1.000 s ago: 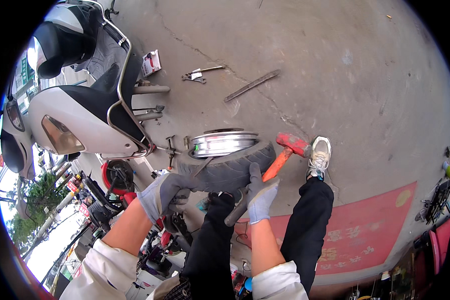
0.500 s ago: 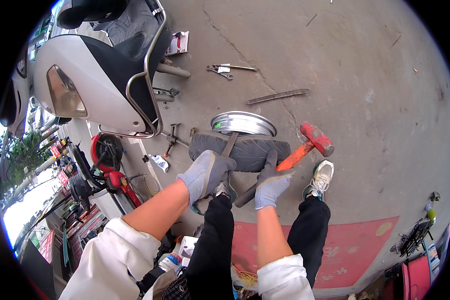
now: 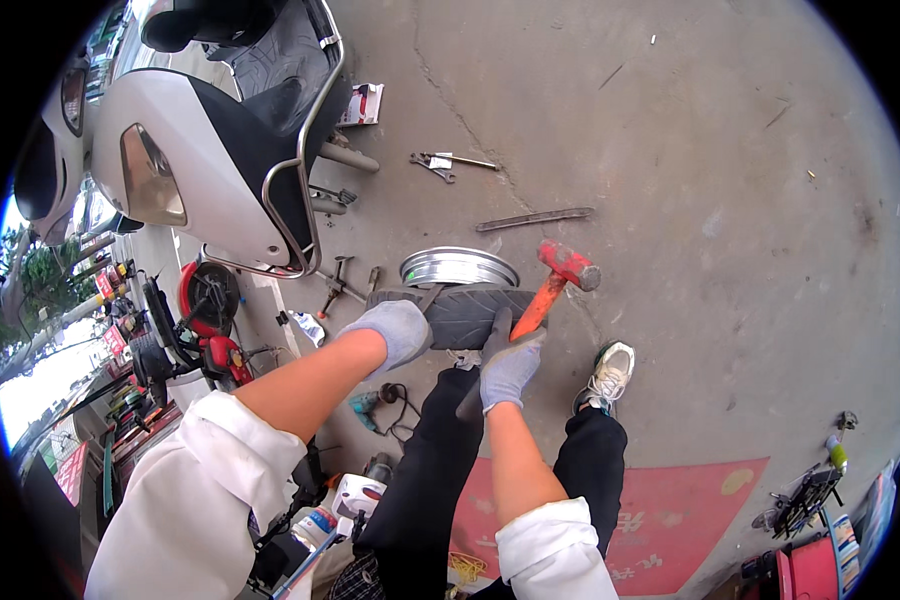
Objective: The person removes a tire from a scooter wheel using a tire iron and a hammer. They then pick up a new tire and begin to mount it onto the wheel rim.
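Note:
My left hand (image 3: 388, 330), in a grey glove, is closed at the left part of the black tire (image 3: 465, 325), on the lower end of a flat metal bar (image 3: 432, 294) that lies across the tread; its fingertips are hidden. My right hand (image 3: 510, 360), also gloved, grips the orange handle of a hammer (image 3: 568, 266), with fingers against the tire. The red hammer head is raised at the tire's right. A silver wheel rim (image 3: 459, 262) shows just beyond the tire, tilted over between my feet and the scattered tools.
A white scooter (image 3: 200, 170) stands upper left, red vehicles (image 3: 225, 355) behind. Wrenches (image 3: 440, 165), a long bar (image 3: 535, 218), a metal tool (image 3: 335, 285) and a teal drill (image 3: 368, 405) lie on the concrete. My right shoe (image 3: 608, 375) is right; a red mat (image 3: 700, 510) lies behind.
My left hand moved onto the bar and tire. The tire stood more tilted by half a second ago; the hammer and my right hand have since shifted slightly left. The view has turned.

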A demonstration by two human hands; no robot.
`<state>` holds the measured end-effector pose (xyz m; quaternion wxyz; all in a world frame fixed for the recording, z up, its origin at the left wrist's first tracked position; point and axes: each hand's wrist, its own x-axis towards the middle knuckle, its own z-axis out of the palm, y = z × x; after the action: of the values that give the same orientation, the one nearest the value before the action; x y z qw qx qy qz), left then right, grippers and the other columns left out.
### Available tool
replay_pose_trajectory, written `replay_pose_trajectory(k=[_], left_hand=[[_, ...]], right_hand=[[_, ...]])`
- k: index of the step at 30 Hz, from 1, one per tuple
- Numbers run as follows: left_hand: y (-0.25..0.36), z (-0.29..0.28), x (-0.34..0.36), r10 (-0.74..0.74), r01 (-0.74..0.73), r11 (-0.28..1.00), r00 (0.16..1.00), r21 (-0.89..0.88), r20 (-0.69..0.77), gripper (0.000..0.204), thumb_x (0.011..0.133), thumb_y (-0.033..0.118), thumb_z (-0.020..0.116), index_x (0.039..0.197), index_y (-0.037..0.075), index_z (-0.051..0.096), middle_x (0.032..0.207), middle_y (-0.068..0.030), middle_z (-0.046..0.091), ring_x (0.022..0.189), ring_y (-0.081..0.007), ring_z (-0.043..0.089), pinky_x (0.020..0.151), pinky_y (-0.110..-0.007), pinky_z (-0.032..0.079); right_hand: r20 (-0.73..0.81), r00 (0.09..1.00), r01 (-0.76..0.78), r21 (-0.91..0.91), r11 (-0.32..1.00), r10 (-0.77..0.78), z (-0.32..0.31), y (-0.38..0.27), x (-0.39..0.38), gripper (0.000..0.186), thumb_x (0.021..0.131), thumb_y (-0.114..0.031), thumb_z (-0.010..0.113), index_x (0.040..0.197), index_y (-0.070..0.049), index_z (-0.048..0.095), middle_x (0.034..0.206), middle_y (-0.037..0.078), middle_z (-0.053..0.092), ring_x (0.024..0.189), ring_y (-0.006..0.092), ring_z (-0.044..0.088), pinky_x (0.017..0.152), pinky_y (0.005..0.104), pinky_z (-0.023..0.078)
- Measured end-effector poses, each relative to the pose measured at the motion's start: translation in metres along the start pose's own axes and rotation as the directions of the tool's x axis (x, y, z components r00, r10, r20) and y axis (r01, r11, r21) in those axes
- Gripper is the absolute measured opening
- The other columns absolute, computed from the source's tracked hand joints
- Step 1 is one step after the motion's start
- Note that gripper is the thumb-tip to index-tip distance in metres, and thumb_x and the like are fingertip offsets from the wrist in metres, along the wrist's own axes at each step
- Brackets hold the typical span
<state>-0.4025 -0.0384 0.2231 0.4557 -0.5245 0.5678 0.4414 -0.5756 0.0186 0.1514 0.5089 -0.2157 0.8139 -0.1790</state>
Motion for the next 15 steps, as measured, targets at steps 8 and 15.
replay_pose_trajectory(k=[8, 15], left_hand=[[0.027, 0.023, -0.031, -0.388, 0.272, 0.676, 0.921, -0.685, -0.017, 0.028, 0.092, 0.018, 0.054, 0.104, -0.005, 0.066, 0.082, -0.0131, 0.067, 0.075, -0.0247, 0.064, 0.069, -0.037, 0.049], [0.023, 0.025, -0.024, -0.357, 0.141, 0.615, 0.927, -0.775, -0.115, 0.032, 0.089, 0.017, 0.057, 0.096, -0.012, 0.067, 0.085, -0.0238, 0.068, 0.083, -0.0361, 0.068, 0.073, -0.046, 0.05]], right_hand=[[0.091, 0.991, 0.095, 0.038, 0.995, -0.098, -0.018, 0.023, 0.022, 0.04, 0.096, -0.037, 0.062, 0.098, 0.002, 0.052, 0.078, 0.023, 0.066, 0.073, 0.0419, 0.066, 0.067, 0.0486, 0.049], [0.3, 0.935, 0.274, -0.271, 0.923, -0.189, -0.062, 0.038, 0.005, 0.041, 0.096, -0.036, 0.062, 0.093, 0.004, 0.057, 0.067, 0.02, 0.064, 0.062, 0.0335, 0.068, 0.055, 0.0431, 0.049]])
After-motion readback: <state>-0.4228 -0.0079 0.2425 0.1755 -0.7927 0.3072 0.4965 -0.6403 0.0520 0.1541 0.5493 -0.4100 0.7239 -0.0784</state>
